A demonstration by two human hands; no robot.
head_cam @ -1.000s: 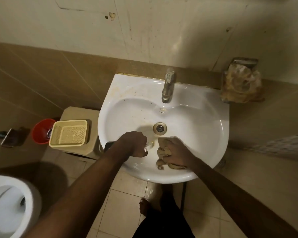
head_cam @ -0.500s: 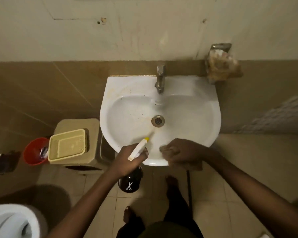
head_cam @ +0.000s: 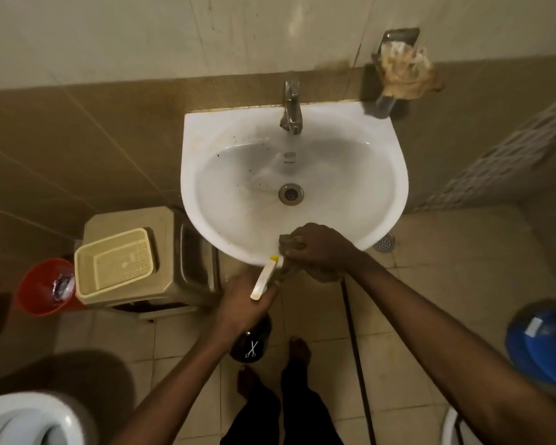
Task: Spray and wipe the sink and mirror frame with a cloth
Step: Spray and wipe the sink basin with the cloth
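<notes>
Since the cloth (head_cam: 288, 244), gripped by the right hand (head_cam: 321, 250), is now moved from the basin to the sink (head_cam: 206, 175) front rim, just beside the spray bottle (head_cam: 254, 335) held in the left hand (head_cam: 243, 305), rim wiping is begun.

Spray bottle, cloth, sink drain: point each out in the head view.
spray bottle (head_cam: 250, 340): head view, dark body below the left hand.
cloth (head_cam: 286, 241): head view, bunched part at the right hand's fingertips.
sink drain (head_cam: 290, 194): head view, centre of the metal ring.

Basket (head_cam: 116, 263) on stool (head_cam: 170, 232) left of sink (head_cam: 395, 175), bucket (head_cam: 42, 285) further left
</notes>
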